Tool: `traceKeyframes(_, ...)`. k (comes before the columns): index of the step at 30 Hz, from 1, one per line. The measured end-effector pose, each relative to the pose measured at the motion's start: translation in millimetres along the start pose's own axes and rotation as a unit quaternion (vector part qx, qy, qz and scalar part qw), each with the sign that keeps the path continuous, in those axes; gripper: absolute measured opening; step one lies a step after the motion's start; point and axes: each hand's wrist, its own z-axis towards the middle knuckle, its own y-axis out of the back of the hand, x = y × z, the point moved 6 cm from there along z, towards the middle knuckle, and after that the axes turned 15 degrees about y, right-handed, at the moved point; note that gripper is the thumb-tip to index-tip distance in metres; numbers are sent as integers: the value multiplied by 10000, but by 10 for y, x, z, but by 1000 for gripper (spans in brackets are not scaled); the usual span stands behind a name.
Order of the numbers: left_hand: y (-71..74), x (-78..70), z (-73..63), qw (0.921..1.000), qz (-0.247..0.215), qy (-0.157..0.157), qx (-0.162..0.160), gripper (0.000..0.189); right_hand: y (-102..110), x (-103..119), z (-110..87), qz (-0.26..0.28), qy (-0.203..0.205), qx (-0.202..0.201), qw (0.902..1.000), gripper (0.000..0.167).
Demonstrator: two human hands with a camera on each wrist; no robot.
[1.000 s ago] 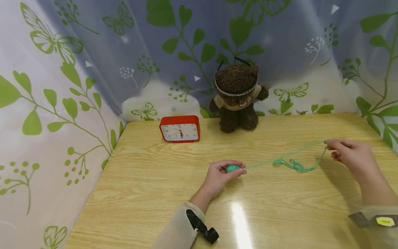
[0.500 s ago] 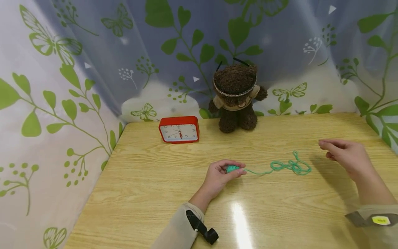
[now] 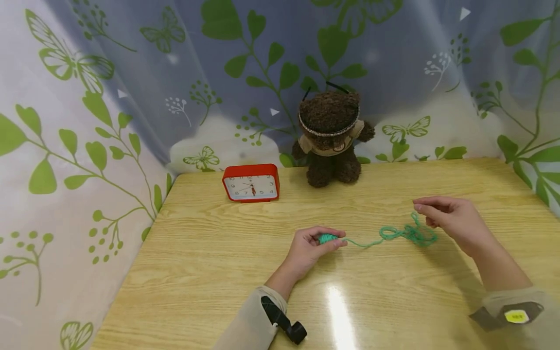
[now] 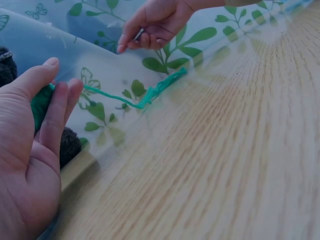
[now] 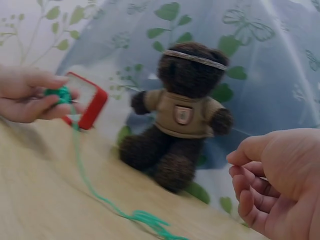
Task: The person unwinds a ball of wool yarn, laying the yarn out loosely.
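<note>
My left hand (image 3: 308, 247) holds a small wound ball of green yarn (image 3: 328, 238) between thumb and fingers, low over the table. From it a strand of yarn runs right to a loose, looped heap (image 3: 411, 234) on the wood. Just behind and right of that heap hovers my right hand (image 3: 459, 221). Its fingers are loosely curled with the thumb close to the index finger, and no yarn shows between them in the right wrist view, where the hand (image 5: 280, 180) is apart from the strand (image 5: 82, 170).
A red alarm clock (image 3: 251, 183) stands at the back left of the wooden table (image 3: 197, 272). Right of it a brown teddy bear (image 3: 333, 136) with a headband sits against the leaf-patterned curtain (image 3: 262, 48). A black wrist strap (image 3: 280, 316) is on the left sleeve.
The right hand let go of the raised yarn, which dropped into loops on the table. That hand then moved left, over toward the heap. The left hand stayed put with the ball.
</note>
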Motion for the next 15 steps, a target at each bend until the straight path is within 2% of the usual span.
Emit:
traceKeyframes(5,-12,-3,-9,9998,-190,19,76,36,-326,123,13,-40,159,417,9990,49)
traceKeyframes(11,-27,-7,-9,9988,-459,107,113,42,-715,289,-18,209,312,896,9953,45)
traceKeyframes(15,-24,-19,-10,9987,-480,102,106,43,-930,353,-30,318,308,1235,9914,45)
